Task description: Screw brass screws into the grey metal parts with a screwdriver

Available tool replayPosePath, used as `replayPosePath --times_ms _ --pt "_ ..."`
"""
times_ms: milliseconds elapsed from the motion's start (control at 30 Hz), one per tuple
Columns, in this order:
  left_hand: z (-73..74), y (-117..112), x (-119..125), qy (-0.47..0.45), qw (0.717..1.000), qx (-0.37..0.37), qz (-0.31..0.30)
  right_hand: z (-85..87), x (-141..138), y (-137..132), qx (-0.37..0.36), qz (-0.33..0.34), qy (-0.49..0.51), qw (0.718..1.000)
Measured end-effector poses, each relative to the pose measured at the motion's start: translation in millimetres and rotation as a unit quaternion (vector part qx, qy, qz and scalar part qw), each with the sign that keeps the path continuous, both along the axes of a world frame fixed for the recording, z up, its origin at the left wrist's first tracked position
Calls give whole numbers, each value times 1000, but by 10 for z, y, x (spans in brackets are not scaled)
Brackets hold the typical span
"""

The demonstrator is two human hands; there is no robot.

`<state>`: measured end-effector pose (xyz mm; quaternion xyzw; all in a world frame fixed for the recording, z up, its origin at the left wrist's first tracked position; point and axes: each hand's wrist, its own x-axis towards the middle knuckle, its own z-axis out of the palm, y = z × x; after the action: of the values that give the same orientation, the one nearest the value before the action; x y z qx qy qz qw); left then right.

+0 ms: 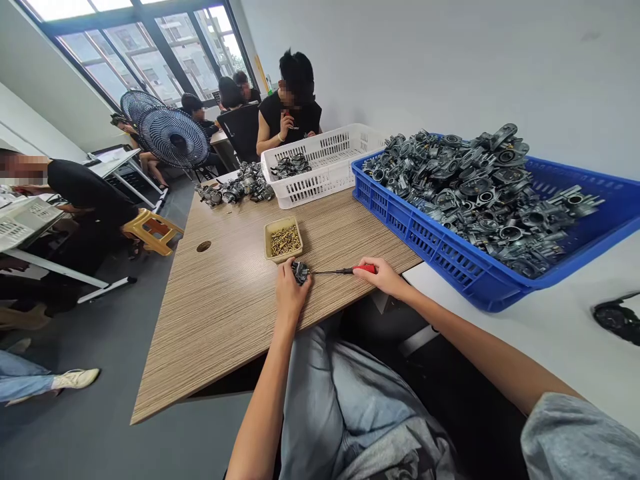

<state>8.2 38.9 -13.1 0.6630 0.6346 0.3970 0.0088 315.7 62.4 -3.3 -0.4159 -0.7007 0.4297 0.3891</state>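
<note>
My left hand (290, 288) is closed around a small dark metal part (300, 271) at the near edge of the wooden table (225, 313). My right hand (383, 275) grips the red handle of a screwdriver (345, 270). Its thin shaft points left, with the tip at the metal part. Just beyond the part sits a small beige tray of brass screws (283, 240).
A blue crate (425, 233) heaped with grey metal castings stands at the right. A white basket (325, 157) with a few castings sits behind, more castings (235, 190) loose beside it. Several people sit at the far end and left. Two fans (170, 137) stand at the back.
</note>
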Motion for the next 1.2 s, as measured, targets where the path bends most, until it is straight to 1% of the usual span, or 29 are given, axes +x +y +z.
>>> replayPosePath --times_ms 100,200,333,467,567,667,767,833,900,1067,1200 --pt "-1 -4 0 2 1000 -2 -2 2 -21 -11 -14 -5 -8 1000" --pt "-5 -5 -3 1 1000 -2 0 5 -38 -30 -30 8 -9 999" --pt "-11 1 -7 0 1000 -3 5 25 -4 -47 -4 23 -11 1000" --pt "-8 0 -5 4 1000 -2 9 37 59 -49 5 13 -15 1000" --pt "-5 -3 -2 8 1000 -4 10 11 55 -37 5 -2 -7 1000" --pt "-10 -1 -2 10 1000 -5 14 -37 10 -20 -35 -4 27 999" --pt "-19 10 -8 11 1000 -5 14 -71 -29 -15 -95 19 65 993" --pt "-23 16 -13 12 1000 -6 13 -69 -39 -25 -111 24 66 991" --pt "-25 20 -17 12 1000 -7 13 -44 -36 -44 -101 20 46 994" --pt "-23 14 -19 4 1000 -8 14 42 26 -85 -40 18 -1 999" --pt "-31 19 -21 1 1000 -9 13 32 51 -77 -23 19 -11 1000"
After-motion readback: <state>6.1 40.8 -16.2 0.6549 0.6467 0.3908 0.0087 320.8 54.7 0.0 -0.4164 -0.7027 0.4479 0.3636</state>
